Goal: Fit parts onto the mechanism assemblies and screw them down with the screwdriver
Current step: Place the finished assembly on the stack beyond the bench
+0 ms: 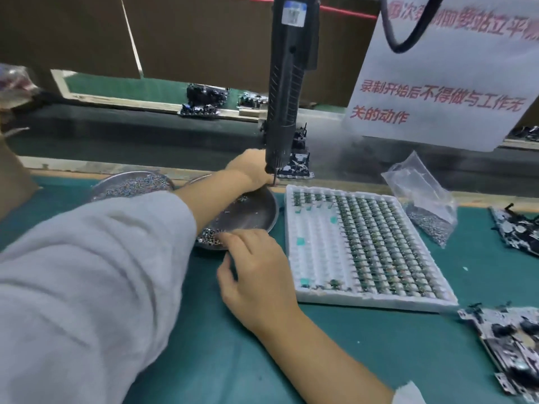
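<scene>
**Head view: both hands at the screw dish**

The right hand [256, 275] curls its fingertips into the screws at the near rim of the metal dish [256, 212]. The left hand [250, 170] reaches across to the dish's far rim beside the hanging screwdriver [287, 83]; its grip cannot be told. A white tray [294, 258] of parts lies to the right, and mechanism assemblies [507, 339] lie further right. The sign [437, 97] beyond reads "录制开始后不得做与工作无关的动作".

A hanging screwdriver [287, 83] is seen above a metal dish [253, 212]; the left hand [250, 170] is at its far rim, the right hand's [256, 269] fingertips in the screws [208, 239].
</scene>
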`<move>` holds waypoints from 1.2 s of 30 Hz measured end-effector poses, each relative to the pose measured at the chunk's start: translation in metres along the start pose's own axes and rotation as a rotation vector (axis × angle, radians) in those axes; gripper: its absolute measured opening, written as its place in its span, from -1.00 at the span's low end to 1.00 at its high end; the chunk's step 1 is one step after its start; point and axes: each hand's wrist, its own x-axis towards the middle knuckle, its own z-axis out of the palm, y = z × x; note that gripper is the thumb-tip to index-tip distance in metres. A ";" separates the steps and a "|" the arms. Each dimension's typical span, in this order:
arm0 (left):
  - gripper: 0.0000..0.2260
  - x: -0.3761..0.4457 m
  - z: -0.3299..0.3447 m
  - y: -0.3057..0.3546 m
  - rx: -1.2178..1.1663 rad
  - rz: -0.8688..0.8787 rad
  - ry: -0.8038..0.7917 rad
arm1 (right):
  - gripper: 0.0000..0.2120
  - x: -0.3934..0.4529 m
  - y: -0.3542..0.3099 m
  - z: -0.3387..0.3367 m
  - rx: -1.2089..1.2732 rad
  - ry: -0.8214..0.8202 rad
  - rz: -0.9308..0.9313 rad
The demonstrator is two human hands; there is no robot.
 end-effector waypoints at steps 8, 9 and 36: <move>-0.82 0.011 0.012 0.000 0.444 0.089 0.209 | -0.66 0.001 -0.003 -0.004 0.038 0.041 0.051; -0.84 0.006 0.007 0.001 0.489 0.105 0.247 | -0.67 0.001 -0.004 -0.004 0.044 0.047 0.059; -0.56 -0.297 -0.037 -0.089 0.361 0.489 0.283 | -0.45 -0.020 -0.023 -0.025 0.043 -0.464 -0.391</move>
